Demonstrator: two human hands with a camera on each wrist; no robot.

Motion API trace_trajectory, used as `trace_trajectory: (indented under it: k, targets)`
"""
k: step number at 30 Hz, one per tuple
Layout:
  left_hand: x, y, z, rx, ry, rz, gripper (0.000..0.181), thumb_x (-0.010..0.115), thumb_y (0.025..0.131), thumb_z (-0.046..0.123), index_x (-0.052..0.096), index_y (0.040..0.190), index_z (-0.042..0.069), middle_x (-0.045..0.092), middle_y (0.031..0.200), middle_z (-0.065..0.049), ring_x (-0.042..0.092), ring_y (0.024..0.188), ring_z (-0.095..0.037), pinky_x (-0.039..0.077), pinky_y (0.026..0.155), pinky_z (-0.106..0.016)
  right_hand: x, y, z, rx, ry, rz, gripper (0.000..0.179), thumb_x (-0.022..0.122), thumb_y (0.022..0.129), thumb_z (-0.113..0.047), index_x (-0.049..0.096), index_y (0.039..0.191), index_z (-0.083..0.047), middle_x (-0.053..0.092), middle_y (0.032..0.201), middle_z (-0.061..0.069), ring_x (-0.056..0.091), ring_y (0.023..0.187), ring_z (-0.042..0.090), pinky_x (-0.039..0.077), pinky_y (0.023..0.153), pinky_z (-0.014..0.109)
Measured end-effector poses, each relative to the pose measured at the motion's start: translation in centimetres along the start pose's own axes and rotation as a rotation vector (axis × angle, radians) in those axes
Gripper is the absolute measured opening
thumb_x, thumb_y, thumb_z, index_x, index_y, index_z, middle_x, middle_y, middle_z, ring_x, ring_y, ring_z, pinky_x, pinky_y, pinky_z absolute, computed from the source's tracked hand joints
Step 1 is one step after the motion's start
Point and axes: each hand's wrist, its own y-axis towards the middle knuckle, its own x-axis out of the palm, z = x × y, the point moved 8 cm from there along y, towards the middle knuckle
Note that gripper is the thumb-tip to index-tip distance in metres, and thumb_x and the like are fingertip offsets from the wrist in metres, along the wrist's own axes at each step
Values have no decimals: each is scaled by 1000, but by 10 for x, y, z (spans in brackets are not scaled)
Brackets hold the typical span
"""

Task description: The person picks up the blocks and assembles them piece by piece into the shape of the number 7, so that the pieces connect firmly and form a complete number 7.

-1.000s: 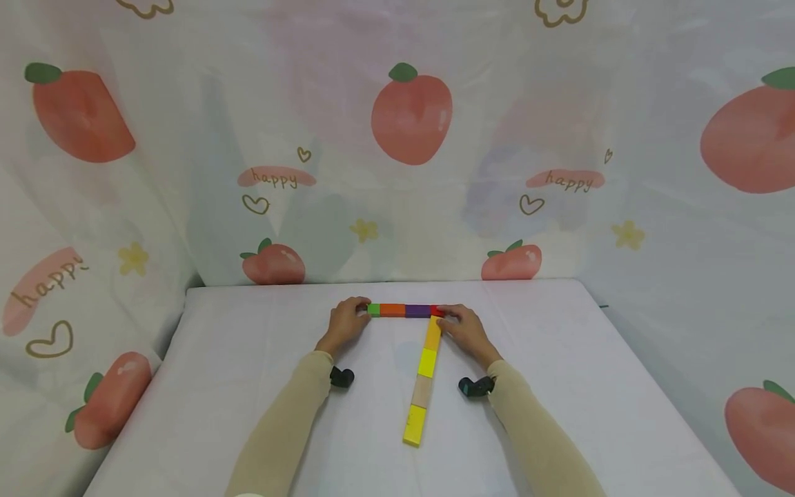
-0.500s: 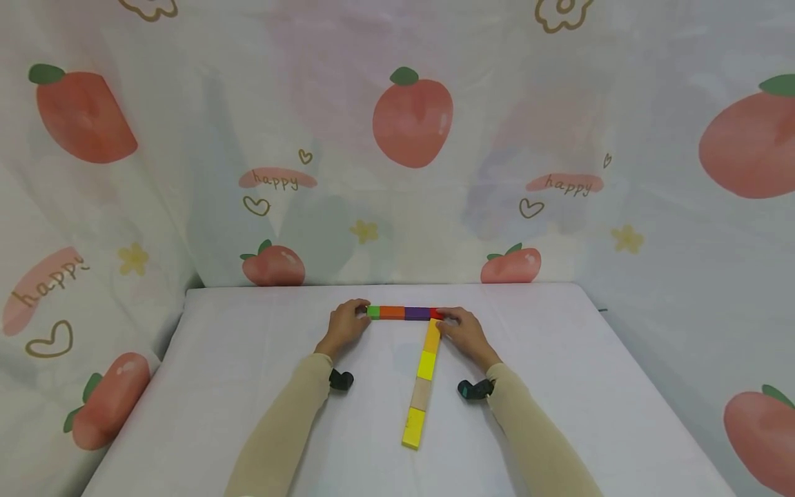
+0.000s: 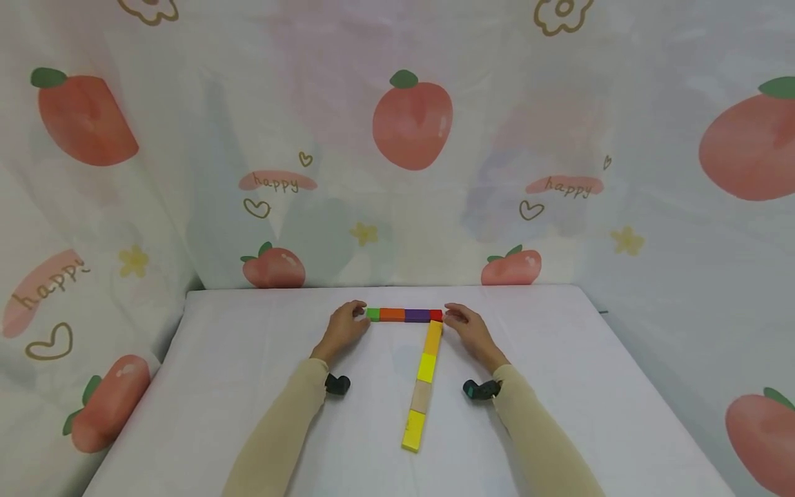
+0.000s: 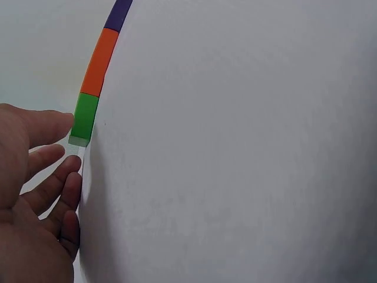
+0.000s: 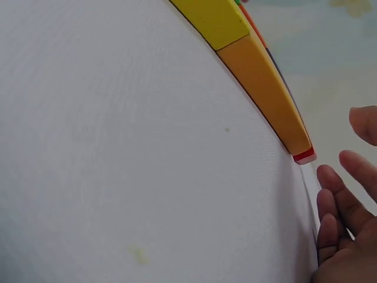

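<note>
A row of blocks lies across the far part of the table: green (image 3: 373, 315), orange (image 3: 392, 315), purple (image 3: 417, 315) and red (image 3: 436, 315). From under the red end a second row slants toward the viewer: an orange-yellow block (image 3: 433, 337), a yellow block (image 3: 426, 368), a tan block (image 3: 421, 397) and another yellow block (image 3: 413, 431). My left hand (image 3: 344, 328) is just left of the green block, its thumb and fingers apart around that end in the left wrist view. Right of the red block, my right hand (image 3: 472, 333) holds nothing, its fingers loosely bent.
The white-covered table (image 3: 528, 442) ends at a printed fabric backdrop (image 3: 335, 138) close behind the blocks. Black wrist cameras sit on both wrists, the left one (image 3: 338, 385) and the right one (image 3: 481, 390) over the table.
My right hand has let go of the red block and drawn slightly right, showing the whole block. My left hand has eased slightly left from the green block. The rows keep their layout.
</note>
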Motion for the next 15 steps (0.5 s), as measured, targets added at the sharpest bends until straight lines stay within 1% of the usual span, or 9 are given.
trace_trajectory:
  k: [4,9,12,15]
  targets:
    - [-2,-2,0,1,-15,-18,40,65,94,21,58,132,8,62,127,-12,57,120,-27,45,105,-45,-1,1,1,30,38,-12,43,57,100,-27,52,140,-15,59,134,13,53,123,30,41,110,47]
    - [-8,-5,2,-10,1,-47,39,63,95,24,58,131,9,62,127,-13,56,120,-28,45,104,-46,1,1,0,56,60,-24,43,57,100,-28,52,141,-17,56,138,13,51,126,31,41,111,48]
    - [-11,-5,5,9,12,-62,39,63,95,26,58,130,8,62,124,-13,57,117,-28,46,101,-46,3,1,-1,59,53,-23,43,56,100,-28,51,141,-17,55,139,13,50,127,31,40,111,49]
    - [-14,-7,4,22,21,-71,40,63,95,26,58,129,7,63,122,-13,57,115,-27,47,100,-45,7,0,-1,75,73,-38,44,56,100,-29,51,142,-18,54,141,13,48,129,32,37,112,51]
